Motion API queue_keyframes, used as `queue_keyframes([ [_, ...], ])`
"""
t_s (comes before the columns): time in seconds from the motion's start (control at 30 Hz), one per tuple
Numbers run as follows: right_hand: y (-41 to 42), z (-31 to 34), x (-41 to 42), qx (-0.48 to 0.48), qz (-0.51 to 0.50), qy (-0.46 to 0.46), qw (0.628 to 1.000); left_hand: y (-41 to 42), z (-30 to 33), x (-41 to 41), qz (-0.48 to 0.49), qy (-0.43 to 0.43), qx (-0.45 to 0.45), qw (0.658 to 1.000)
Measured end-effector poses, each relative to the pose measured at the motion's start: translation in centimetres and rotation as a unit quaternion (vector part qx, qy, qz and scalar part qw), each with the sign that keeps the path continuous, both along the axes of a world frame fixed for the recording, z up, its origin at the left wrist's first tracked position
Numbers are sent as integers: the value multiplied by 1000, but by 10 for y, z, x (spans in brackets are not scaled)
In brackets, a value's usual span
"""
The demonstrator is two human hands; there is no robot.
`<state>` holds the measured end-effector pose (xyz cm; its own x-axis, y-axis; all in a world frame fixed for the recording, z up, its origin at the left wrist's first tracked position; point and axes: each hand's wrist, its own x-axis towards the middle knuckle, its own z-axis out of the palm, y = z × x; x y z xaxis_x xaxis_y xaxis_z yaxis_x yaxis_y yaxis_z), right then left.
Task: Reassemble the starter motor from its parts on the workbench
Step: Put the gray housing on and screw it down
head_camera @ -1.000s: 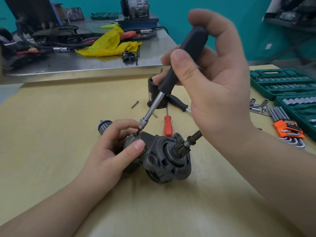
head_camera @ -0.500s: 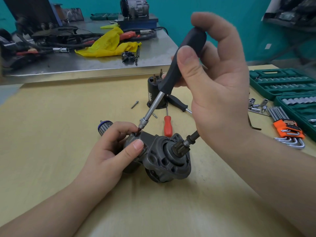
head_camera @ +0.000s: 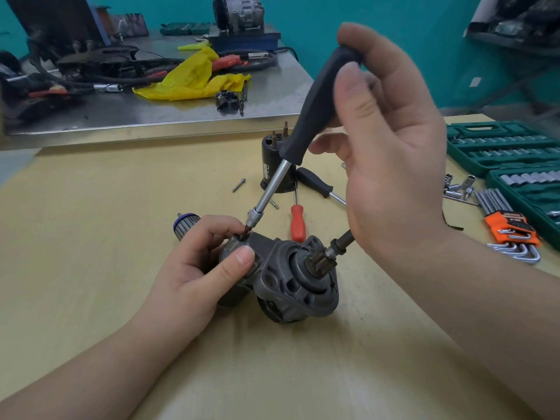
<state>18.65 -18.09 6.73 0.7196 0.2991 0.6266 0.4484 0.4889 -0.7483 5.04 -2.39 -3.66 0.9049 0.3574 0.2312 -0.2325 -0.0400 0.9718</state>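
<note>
Steadying the starter motor [head_camera: 285,277] on the table [head_camera: 91,237], the left hand [head_camera: 194,268] wraps its rear body, while the right hand [head_camera: 385,140] pinches the screwdriver [head_camera: 306,122] handle, tip at a screw. The motor looks heavy, rigid metal; best held by the thick housing, away from the protruding gear.

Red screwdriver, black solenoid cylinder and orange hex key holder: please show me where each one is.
red screwdriver [head_camera: 297,223]: head view, on its red handle.
black solenoid cylinder [head_camera: 270,166]: head view, on its side wall.
orange hex key holder [head_camera: 505,224]: head view, on the orange plastic clip.
</note>
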Motion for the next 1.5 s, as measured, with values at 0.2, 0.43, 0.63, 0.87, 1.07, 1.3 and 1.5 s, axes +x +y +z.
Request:
queue_keyframes([
  [0.2,1,-2,1,1,19,0,1000,0,0,0,0,-1,0,1000],
  [0.43,1,-1,2,2,-2,-4,1000,0,0,0,0,-1,-1,1000],
  [0.63,0,-1,1,12,18,17,1000,0,0,-1,-4,1,-3,1000],
  [0.87,0,-1,3,11,-2,12,1000,1,-1,0,-3,-1,2,1000],
  [1.07,1,-1,3,3,2,2,1000,1,-2,0,-1,-4,2,1000],
  [1.3,0,-2,3,14,8,16,1000,1,-2,0,-2,-3,3,1000],
  [1.5,1,-1,2,-6,-6,-4,1000,1,-1,2,0,-3,6,1000],
])
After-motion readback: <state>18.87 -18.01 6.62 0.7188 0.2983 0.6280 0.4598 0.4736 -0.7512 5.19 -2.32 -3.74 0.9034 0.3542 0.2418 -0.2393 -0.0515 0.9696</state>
